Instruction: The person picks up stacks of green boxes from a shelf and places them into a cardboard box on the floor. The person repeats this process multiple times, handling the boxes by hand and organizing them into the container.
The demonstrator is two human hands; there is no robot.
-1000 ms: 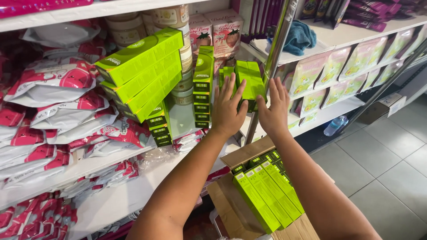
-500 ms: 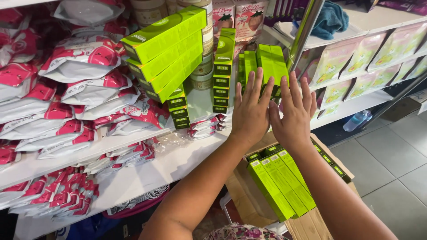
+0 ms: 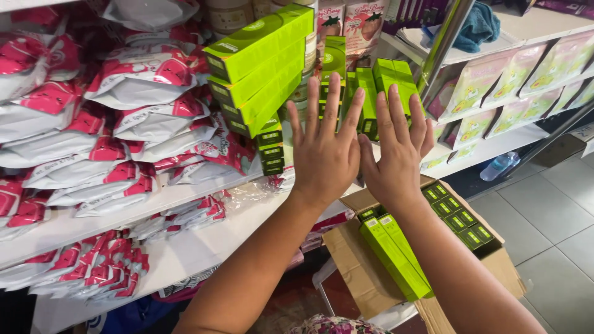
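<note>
My left hand (image 3: 323, 143) and my right hand (image 3: 396, 149) are raised side by side with flat palms and spread fingers, empty, in front of upright green boxes (image 3: 378, 88) on a white shelf (image 3: 185, 192). The fingertips overlap the boxes in view; whether they touch them I cannot tell. To the left a tilted stack of long green boxes (image 3: 260, 59) leans over a column of small green boxes (image 3: 271, 148). Below my arms an open cardboard carton (image 3: 362, 272) holds more long green boxes (image 3: 396, 256).
Pink and white pouches (image 3: 105, 130) fill the shelves on the left. Jars and pink packets (image 3: 362, 25) stand behind the boxes. A metal upright (image 3: 442, 43) divides off shelves of pale pouches (image 3: 532, 68) and a blue cloth (image 3: 479, 28). A water bottle (image 3: 498, 166) lies under the shelves by the grey tiled floor.
Both hands have drawn back from the upright green boxes, with fingers spread wide. The view has shifted closer and slightly lower.
</note>
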